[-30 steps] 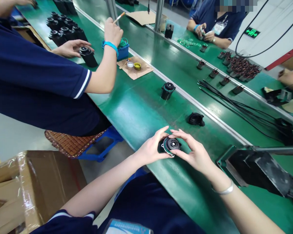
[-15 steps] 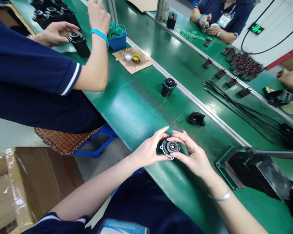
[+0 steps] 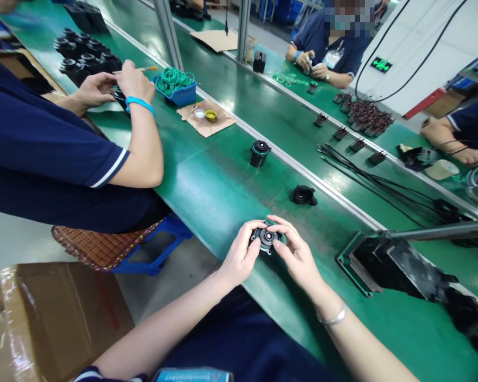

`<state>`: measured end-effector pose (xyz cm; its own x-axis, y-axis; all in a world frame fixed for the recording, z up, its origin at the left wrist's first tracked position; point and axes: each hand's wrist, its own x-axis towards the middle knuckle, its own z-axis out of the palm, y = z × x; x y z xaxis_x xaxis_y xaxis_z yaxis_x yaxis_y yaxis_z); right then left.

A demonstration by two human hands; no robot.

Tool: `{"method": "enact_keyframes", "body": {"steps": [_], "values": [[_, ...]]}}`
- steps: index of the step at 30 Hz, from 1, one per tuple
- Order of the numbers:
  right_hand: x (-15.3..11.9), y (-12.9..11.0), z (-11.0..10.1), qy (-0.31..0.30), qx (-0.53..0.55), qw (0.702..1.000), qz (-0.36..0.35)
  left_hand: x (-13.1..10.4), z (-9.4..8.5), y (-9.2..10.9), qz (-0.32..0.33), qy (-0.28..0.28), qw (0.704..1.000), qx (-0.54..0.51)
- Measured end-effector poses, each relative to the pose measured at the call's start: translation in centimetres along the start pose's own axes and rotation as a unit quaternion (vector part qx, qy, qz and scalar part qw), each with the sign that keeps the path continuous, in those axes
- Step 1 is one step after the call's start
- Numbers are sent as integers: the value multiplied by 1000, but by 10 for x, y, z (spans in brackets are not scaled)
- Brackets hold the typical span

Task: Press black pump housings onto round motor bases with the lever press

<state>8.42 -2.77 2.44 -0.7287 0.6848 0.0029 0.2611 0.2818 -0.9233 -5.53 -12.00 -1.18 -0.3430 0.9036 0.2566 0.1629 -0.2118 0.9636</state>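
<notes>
Both of my hands close round a black cylindrical motor housing (image 3: 268,237) with a round top, a bright centre and small screw lugs on its rim. My left hand (image 3: 241,252) grips its left side, the thumb on the top's edge. From the right, my right hand (image 3: 297,254) curls its fingers over the far rim, thumb at the near side. The lower body of the housing is mostly hidden. Beyond my hands lies a black end cap (image 3: 303,194). Farther back stands another black motor housing (image 3: 259,153) with a green ring round it.
A black clamp fixture (image 3: 398,265) stands right of my hands. Black cables (image 3: 376,178) lie past the metal rail. On the left, a co-worker's arm (image 3: 143,143) reaches over the bench near a blue bin (image 3: 181,95) of green rings and cardboard (image 3: 219,124) holding small pots.
My left thumb has come onto the housing's top and both hands sit closer round it. The view has shifted. The co-worker at left has lowered a hand to the part there.
</notes>
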Motion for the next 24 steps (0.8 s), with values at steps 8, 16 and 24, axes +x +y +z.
{"method": "enact_keyframes", "body": {"steps": [8,16,24], "values": [[-4,18,8,38,72,997,12,-4,8,1,-14,33,999,36],[1,25,5,-11,63,998,29,-7,9,-2,-23,20,999,41],[9,31,-1,-21,-15,1000,13,-5,-2,1,-53,-13,998,34]]}}
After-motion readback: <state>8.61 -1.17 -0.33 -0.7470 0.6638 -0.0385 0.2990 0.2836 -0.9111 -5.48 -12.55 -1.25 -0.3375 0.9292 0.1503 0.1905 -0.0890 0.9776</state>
